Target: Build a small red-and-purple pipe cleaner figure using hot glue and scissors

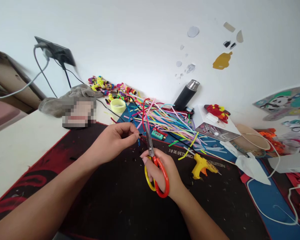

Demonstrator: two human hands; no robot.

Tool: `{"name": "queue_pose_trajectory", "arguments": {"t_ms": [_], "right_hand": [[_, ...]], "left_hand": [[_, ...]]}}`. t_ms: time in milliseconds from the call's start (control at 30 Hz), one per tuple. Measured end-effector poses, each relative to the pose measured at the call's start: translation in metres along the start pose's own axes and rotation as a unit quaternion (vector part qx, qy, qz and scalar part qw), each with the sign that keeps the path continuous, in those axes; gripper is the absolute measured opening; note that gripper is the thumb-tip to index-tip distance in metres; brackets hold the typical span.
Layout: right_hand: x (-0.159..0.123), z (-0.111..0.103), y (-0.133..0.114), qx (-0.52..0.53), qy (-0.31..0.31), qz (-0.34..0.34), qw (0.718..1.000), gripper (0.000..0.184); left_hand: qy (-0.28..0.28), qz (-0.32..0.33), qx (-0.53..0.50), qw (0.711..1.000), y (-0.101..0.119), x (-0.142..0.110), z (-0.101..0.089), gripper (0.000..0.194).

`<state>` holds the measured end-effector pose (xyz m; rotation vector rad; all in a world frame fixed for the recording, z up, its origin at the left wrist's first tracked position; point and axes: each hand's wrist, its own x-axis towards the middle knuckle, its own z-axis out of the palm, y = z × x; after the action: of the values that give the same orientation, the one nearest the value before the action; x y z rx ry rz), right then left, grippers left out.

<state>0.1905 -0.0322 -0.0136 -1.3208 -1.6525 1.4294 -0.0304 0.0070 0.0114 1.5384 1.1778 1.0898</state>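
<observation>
My right hand (172, 171) holds a pair of scissors (150, 143) with one red and one yellow handle loop, the blades pointing up and away from me. Thumb and forefinger of my left hand (114, 139) are pinched together just left of the blades. A tiny dark bit shows at those fingertips, too small to name. Behind the scissors lies a loose pile of coloured pipe cleaners (162, 120), and a small green box (158, 134) sits at its near edge. Right of my right hand, a yellow glue gun (202, 166) rests on the black mat (129, 206).
A roll of pale yellow tape (118, 106) stands at the back, near several small colourful figures (102, 85). A black flask (186, 95) leans by the wall. On the right are a white box (216, 128) and a white cable (262, 220). A grey cloth (54, 106) lies left.
</observation>
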Motion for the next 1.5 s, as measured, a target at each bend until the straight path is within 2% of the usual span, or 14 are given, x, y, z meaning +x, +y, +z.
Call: {"name": "queue_pose_trajectory", "arguments": {"t_ms": [133, 267, 467, 667, 767, 933, 1167, 1367, 1500], "right_hand": [[-0.001, -0.006, 0.001, 0.078, -0.003, -0.011, 0.997, 0.032], [-0.001, -0.01, 0.001, 0.104, -0.006, -0.023, 0.994, 0.048], [-0.001, -0.009, -0.001, 0.169, -0.044, 0.021, 0.984, 0.073], [-0.007, -0.012, -0.006, 0.141, -0.076, 0.006, 0.987, 0.089], [-0.009, -0.013, -0.006, 0.099, -0.089, -0.014, 0.991, 0.085], [-0.008, -0.009, -0.003, 0.022, -0.043, -0.042, 0.998, 0.076], [-0.01, -0.004, 0.0, -0.043, -0.042, -0.065, 0.996, 0.072], [-0.012, -0.005, -0.003, -0.087, -0.034, -0.065, 0.994, 0.073], [-0.012, -0.006, -0.004, -0.124, -0.025, -0.075, 0.989, 0.069]], "left_hand": [[-0.008, -0.012, -0.011, 1.0, 0.0, 0.001, 0.001, 0.028], [-0.007, -0.017, -0.019, 1.0, -0.001, 0.002, 0.002, 0.029], [0.022, -0.017, -0.016, 0.999, -0.001, 0.003, 0.005, 0.026], [0.048, -0.001, -0.011, 0.999, 0.002, 0.001, 0.005, 0.024], [0.048, -0.001, -0.016, 0.999, 0.004, 0.0, 0.005, 0.022], [0.046, -0.007, -0.032, 0.998, 0.004, -0.001, 0.006, 0.023], [0.046, -0.004, 0.004, 0.999, 0.009, -0.005, 0.009, 0.021], [0.053, 0.012, 0.085, 0.995, 0.01, -0.008, 0.013, 0.027], [0.072, 0.057, 0.176, 0.98, 0.01, -0.011, 0.015, 0.025]]}}
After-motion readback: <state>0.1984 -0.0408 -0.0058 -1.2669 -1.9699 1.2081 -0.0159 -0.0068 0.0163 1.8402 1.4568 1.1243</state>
